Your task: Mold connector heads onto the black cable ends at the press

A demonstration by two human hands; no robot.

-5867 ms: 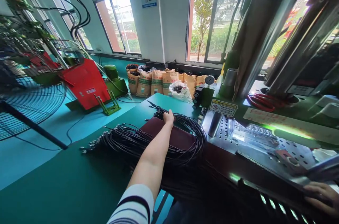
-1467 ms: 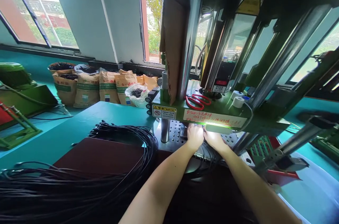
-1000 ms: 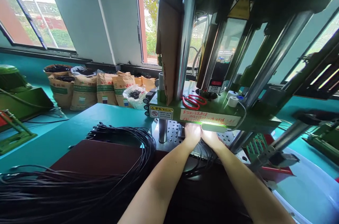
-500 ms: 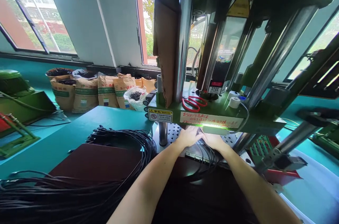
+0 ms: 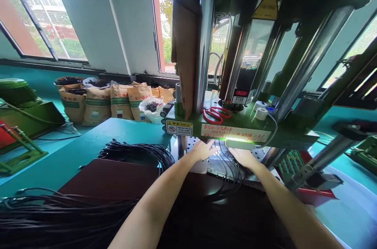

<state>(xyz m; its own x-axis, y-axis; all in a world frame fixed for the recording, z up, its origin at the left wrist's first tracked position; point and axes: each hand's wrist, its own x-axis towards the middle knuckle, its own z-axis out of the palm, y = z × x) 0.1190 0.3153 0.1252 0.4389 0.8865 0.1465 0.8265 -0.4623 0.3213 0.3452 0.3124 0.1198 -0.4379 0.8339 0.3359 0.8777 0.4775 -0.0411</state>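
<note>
The black cables (image 5: 232, 167) ran in under the front of the press (image 5: 241, 118), their slack drooping over its near edge; I could not make out their far ends. My left hand (image 5: 202, 151) was to their left beneath the press, thumb spread from the fingers, open and gripping nothing that I could see. My right hand (image 5: 243, 158) was to their right, open too, its fingers reaching toward them; whether they touched, I could not tell. I judged the step in hand to be settling the cables on the perforated plate (image 5: 200, 167), and the next move to call for a light touch and care with my fingers under the press.

Left of the press, more cable, in a looped bundle (image 5: 165, 155), lay about a brown board (image 5: 114, 178) on the surface (image 5: 132, 127). Beyond, also left of the press, paper sacks (image 5: 120, 103) lined the wall, some showing black stuff at the top; a white bag (image 5: 156, 116) held small dark pieces.
</note>
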